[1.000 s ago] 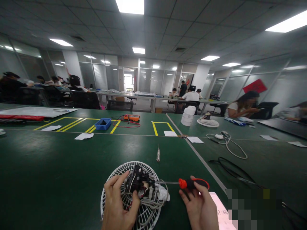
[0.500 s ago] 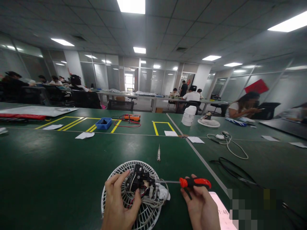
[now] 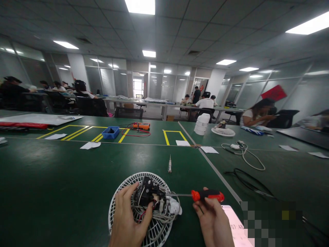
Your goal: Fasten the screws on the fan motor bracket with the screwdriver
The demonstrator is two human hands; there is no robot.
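A white round fan grille (image 3: 120, 192) lies flat on the green table (image 3: 64, 178) at the bottom centre. On it sits a black motor part (image 3: 147, 193) with white wires (image 3: 164, 212) bundled around it. My left hand (image 3: 128, 221) grips the motor part from the left, fingers closed on it. My right hand (image 3: 214, 221) holds the red-and-black handle of a screwdriver (image 3: 207, 195), whose thin shaft runs left and its tip meets the motor part.
A small clear-handled screwdriver (image 3: 169, 164) lies just beyond the grille. Black cable (image 3: 246, 181) and white cable (image 3: 244, 152) lie to the right. A blue bin (image 3: 110, 132), an orange meter (image 3: 141, 126), a white stack (image 3: 202, 124) and another grille (image 3: 222, 131) stand farther back. People sit at far tables.
My right hand has shifted its fingers on the screwdriver handle, which has turned slightly. My left hand and the motor part stay in place.
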